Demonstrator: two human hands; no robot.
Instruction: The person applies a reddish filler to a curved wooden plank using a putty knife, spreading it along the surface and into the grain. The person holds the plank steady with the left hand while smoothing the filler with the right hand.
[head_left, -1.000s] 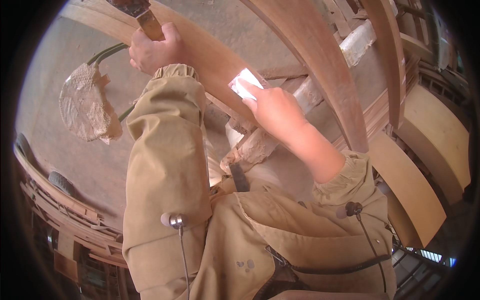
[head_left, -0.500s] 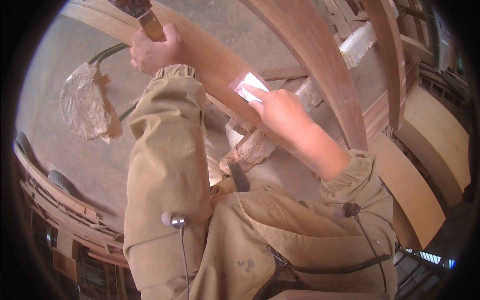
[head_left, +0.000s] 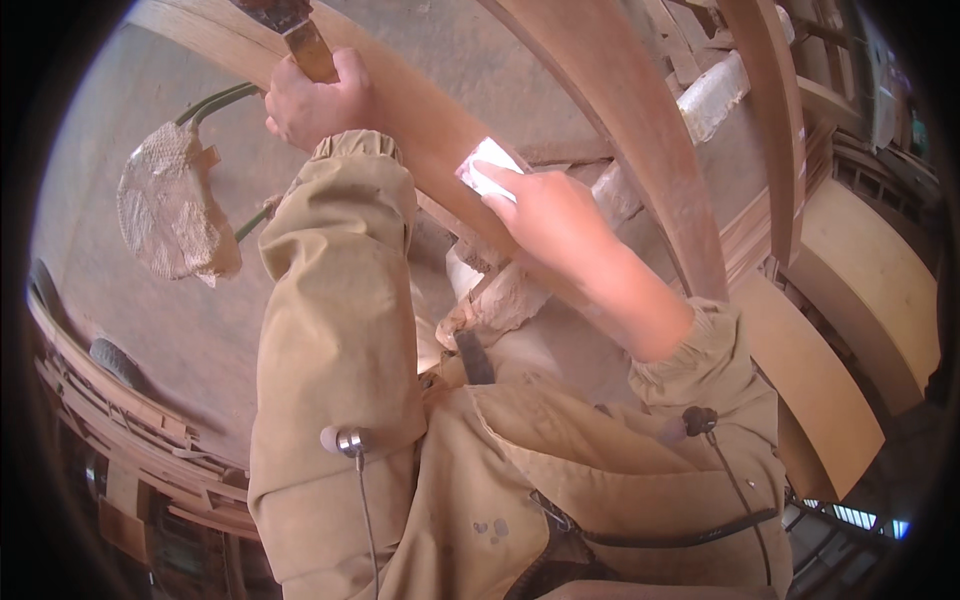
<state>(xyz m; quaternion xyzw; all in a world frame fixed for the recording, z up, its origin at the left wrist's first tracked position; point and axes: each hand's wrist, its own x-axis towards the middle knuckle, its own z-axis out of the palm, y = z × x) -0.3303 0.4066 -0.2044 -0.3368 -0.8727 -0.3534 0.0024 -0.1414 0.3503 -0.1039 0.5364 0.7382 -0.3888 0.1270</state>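
Note:
My left hand [head_left: 318, 103] is closed around a flat yellowish-brown tool [head_left: 312, 50] with a dark reddish-brown end; its exact kind I cannot make out. That hand is over the long curved wooden board [head_left: 425, 120], which runs from the far left toward the middle. My right hand [head_left: 545, 205] pinches a small, flat white piece [head_left: 493, 165] against the board's face. Bright glare hides the details of this piece, though its left edge looks pinkish.
Another curved wooden piece [head_left: 640, 120] arches past on the right, with more curved panels [head_left: 815, 380] beyond it. A pale rough block [head_left: 505, 305] lies under the board. A woven wrapped bundle [head_left: 170, 205] is on the left, and stacked wood strips [head_left: 150, 430] line the lower left.
My right hand has slid slightly left on the board with the white piece. My left hand keeps its grip, and its tool has shifted slightly to the right.

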